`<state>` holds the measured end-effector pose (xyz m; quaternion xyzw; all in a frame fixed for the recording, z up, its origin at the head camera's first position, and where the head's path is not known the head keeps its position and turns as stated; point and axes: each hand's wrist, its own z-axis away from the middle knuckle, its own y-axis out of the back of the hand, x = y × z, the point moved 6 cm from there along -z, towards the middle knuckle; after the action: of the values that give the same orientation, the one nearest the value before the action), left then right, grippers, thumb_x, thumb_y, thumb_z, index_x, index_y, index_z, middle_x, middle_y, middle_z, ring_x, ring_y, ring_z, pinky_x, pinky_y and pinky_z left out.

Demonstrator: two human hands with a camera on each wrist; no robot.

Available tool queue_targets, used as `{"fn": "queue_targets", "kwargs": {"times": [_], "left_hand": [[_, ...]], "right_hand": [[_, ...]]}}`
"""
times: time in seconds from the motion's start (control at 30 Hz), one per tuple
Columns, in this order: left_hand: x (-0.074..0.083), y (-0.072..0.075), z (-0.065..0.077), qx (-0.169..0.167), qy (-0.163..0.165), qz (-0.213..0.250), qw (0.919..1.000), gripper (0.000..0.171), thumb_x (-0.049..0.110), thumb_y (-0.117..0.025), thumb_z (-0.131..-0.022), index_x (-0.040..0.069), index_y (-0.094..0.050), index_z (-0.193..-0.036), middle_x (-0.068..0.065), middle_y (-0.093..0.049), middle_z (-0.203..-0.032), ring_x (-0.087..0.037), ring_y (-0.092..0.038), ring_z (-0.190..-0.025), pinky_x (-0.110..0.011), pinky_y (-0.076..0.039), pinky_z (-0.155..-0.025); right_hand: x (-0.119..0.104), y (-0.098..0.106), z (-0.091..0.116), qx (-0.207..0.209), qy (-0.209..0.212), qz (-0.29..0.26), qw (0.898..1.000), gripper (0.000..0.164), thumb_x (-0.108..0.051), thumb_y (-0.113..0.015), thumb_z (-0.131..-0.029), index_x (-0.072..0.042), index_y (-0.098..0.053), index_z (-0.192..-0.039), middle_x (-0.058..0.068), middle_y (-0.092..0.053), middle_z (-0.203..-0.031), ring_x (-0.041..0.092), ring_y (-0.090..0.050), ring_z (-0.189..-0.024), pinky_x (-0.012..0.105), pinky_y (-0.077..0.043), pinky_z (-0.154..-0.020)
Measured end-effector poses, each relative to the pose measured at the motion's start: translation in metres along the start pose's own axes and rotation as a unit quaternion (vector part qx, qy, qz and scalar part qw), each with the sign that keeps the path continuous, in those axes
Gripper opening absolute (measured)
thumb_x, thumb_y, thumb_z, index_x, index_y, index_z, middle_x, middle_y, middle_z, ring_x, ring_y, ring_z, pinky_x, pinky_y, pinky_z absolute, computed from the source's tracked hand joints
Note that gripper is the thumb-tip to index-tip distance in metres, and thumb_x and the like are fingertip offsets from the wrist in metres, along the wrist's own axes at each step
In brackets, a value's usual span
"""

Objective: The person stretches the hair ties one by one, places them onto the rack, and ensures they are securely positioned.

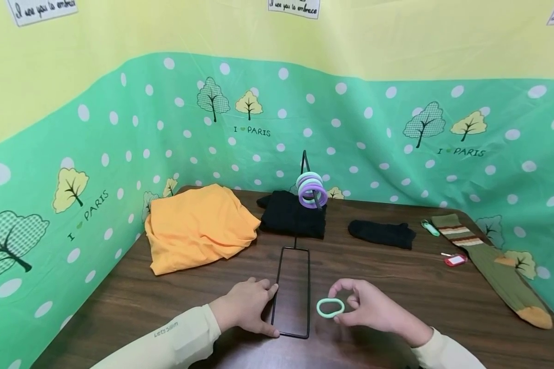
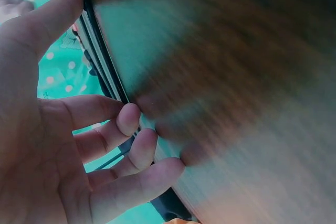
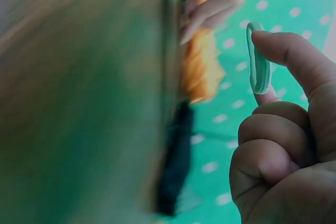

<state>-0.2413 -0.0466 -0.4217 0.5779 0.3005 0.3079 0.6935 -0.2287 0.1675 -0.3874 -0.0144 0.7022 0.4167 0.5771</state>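
My right hand (image 1: 371, 310) pinches a mint-green hair tie (image 1: 318, 309) between thumb and index finger, just right of a black wire stand (image 1: 309, 292). In the right wrist view the hair tie (image 3: 260, 72) is seen nearly edge-on, with the other fingers curled into the palm. My left hand (image 1: 249, 307) rests at the near left of the stand's rectangular base, thumb at its front corner and fingertips along the left wire. From the stand's raised arm hang several purple and mint-green hair ties (image 1: 325, 196). The left wrist view shows that hand's spread fingers (image 2: 142, 182) touching down.
A heap of orange cloth (image 1: 203, 223) lies at the back left, with folded black cloth (image 1: 286, 218) behind the stand. Further right are a black sock (image 1: 382, 233), a mint-green key tag (image 1: 430, 228), a red key tag (image 1: 455, 260) and a long olive sock (image 1: 498, 271). Patterned curtain surrounds the table.
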Motion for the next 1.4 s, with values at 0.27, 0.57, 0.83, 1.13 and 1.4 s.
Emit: {"fn": "queue_targets", "kwargs": {"times": [0.27, 0.57, 0.83, 1.13, 1.4], "left_hand": [[-0.002, 0.002, 0.001, 0.006, 0.001, 0.005, 1.0000, 0.095, 0.077, -0.056, -0.067, 0.013, -0.047, -0.137, -0.002, -0.055, -0.124, -0.026, -0.057, -0.096, -0.034, -0.050, -0.079], [-0.003, 0.002, 0.002, 0.002, 0.004, 0.002, 1.0000, 0.094, 0.077, -0.056, -0.067, 0.014, -0.047, -0.137, -0.001, -0.055, -0.124, -0.025, -0.057, -0.095, -0.033, -0.050, -0.079], [-0.002, 0.002, 0.001, 0.003, 0.003, 0.001, 1.0000, 0.095, 0.077, -0.056, -0.067, 0.014, -0.047, -0.137, -0.001, -0.055, -0.124, -0.026, -0.057, -0.097, -0.033, -0.050, -0.080], [-0.003, 0.001, -0.001, -0.002, -0.001, 0.006, 1.0000, 0.094, 0.077, -0.057, -0.067, 0.014, -0.047, -0.137, -0.002, -0.055, -0.125, -0.025, -0.057, -0.098, -0.032, -0.049, -0.082], [-0.005, 0.002, -0.002, 0.006, -0.007, 0.013, 0.9999, 0.094, 0.075, -0.058, -0.068, 0.011, -0.047, -0.136, -0.004, -0.055, -0.127, -0.027, -0.057, -0.102, -0.034, -0.050, -0.083]], "right_hand": [[-0.094, 0.017, 0.014, 0.120, 0.164, 0.105, 0.973, 0.037, -0.009, -0.078, -0.071, -0.022, -0.058, -0.098, -0.007, -0.024, -0.052, -0.008, -0.022, -0.050, 0.014, -0.030, -0.045], [-0.178, 0.047, 0.025, 0.272, 0.379, 0.160, 0.870, 0.032, -0.033, -0.067, -0.083, -0.005, -0.062, -0.097, -0.006, -0.024, -0.051, -0.002, -0.022, -0.047, 0.008, -0.023, -0.045], [-0.206, 0.068, 0.010, 0.360, 0.383, 0.209, 0.825, 0.035, -0.038, -0.064, -0.083, -0.004, -0.064, -0.093, -0.008, -0.023, -0.048, -0.001, -0.021, -0.045, 0.012, -0.022, -0.047], [-0.179, 0.082, -0.022, 0.370, 0.267, 0.234, 0.859, 0.051, -0.003, -0.082, -0.063, -0.008, -0.060, -0.109, -0.006, -0.022, -0.048, 0.002, -0.020, -0.042, 0.018, -0.020, -0.045], [-0.148, 0.083, -0.022, 0.363, 0.187, 0.222, 0.885, 0.066, -0.013, -0.084, -0.064, -0.015, -0.055, -0.124, -0.009, -0.019, -0.050, 0.000, -0.016, -0.046, 0.022, -0.020, -0.045]]}}
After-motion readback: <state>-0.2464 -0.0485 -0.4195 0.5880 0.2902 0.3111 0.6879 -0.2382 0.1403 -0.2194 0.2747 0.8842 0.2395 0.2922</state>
